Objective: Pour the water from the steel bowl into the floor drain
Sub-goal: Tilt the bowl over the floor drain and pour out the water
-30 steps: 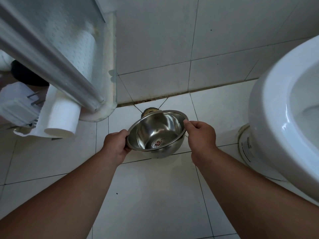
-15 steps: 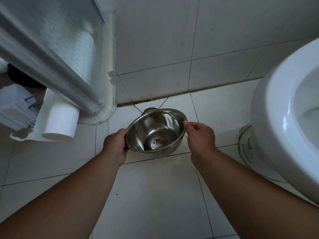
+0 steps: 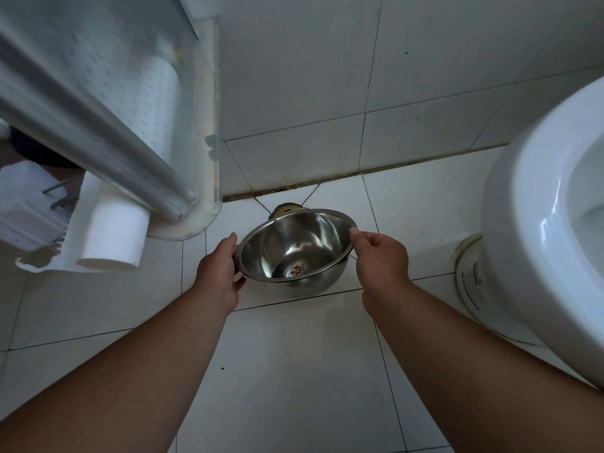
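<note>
- Steel bowl (image 3: pixel 294 253) held above the tiled floor (image 3: pixel 294 371), gripped at its rim by left hand (image 3: pixel 219 276) and right hand (image 3: pixel 379 256).
- Floor drain (image 3: pixel 285 209) partly hidden behind the bowl's far rim, near the wall.
- Toilet (image 3: pixel 536 230) at the right edge.
- Paper roll (image 3: pixel 114 237) at the left.

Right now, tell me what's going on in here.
A person holds a steel bowl by its rim with both hands, the left hand on one side and the right hand on the other. The bowl is above the tiled floor, just in front of the floor drain, which peeks out past its far rim near the wall. A toilet stands to the right. Whether water is flowing cannot be told.
</note>
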Tool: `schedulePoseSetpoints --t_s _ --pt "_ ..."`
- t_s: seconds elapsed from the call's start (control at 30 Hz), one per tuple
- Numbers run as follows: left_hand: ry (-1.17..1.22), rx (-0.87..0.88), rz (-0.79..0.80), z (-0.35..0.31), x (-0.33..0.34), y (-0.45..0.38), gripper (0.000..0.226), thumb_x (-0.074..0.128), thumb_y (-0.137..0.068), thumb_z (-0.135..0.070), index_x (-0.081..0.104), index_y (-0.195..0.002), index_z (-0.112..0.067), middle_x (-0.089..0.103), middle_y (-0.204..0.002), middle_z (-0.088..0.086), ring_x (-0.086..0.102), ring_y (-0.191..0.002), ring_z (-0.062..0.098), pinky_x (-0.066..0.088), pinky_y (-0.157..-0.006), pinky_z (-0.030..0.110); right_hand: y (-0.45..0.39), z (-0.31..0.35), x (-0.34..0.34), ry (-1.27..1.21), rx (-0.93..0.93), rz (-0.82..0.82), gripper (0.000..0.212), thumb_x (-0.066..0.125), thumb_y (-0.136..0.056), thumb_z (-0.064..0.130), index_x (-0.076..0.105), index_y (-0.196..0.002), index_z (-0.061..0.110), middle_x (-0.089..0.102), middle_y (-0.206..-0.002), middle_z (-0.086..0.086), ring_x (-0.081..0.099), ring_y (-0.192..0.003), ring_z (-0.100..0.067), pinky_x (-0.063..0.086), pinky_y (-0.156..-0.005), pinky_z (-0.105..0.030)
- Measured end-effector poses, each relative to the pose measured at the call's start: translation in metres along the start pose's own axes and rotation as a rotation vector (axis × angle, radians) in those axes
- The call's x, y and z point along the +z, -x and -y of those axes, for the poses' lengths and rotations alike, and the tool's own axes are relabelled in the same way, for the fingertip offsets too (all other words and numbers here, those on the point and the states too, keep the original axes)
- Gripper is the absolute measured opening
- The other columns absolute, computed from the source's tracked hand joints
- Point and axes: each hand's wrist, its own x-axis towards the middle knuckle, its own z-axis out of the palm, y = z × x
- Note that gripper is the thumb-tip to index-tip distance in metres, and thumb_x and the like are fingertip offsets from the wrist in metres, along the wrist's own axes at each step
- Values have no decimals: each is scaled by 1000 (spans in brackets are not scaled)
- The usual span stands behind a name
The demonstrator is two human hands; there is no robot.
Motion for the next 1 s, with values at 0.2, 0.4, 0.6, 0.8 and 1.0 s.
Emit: schedulePoseSetpoints --t_s 0.2,0.4,0.6,0.8,1.0 --pt "-8 -14 40 -5 0 10 50 56 -106 -56 84 -114 -16 84 -118 3 71 -123 20 49 -117 49 2 4 0 -25 21 7 32 72 -99 37 69 -67 35 68 -59 29 63 -77 7 42 -66 -16" --pt "-15 -13 47 -7 0 16 56 51 -107 -59 82 -120 -15 82 -124 4 68 -127 20 44 -121 51 7 9 -1 1 43 21 33 70 -100 39 68 -68 36 64 -58 43 62 -79 6 42 -66 -18" --pt "-29 -5 60 -7 -2 18 61 47 -107 -62 81 -123 -14 81 -126 6 68 -129 22 41 -124 52 12 11 3 40 51 -8 37 68 -101 42 68 -64 37 69 -58 31 65 -78 0 45 -66 -22" --pt "-24 14 60 -6 -3 20 64 45 -107 -63 82 -122 -13 81 -126 9 69 -132 27 40 -125 53 19 18 2 64 38 24 41 60 -104 50 81 -71 40 76 -75 11 72 -88 -25 57 -76 -38" --pt "-5 39 84 -7 -4 21 78 41 -104 -77 83 -121 -13 82 -126 11 70 -130 28 40 -124 53 22 22 3 49 59 1 43 54 -107 44 71 -71 27 71 -87 7 69 -87 -21 51 -72 -32"
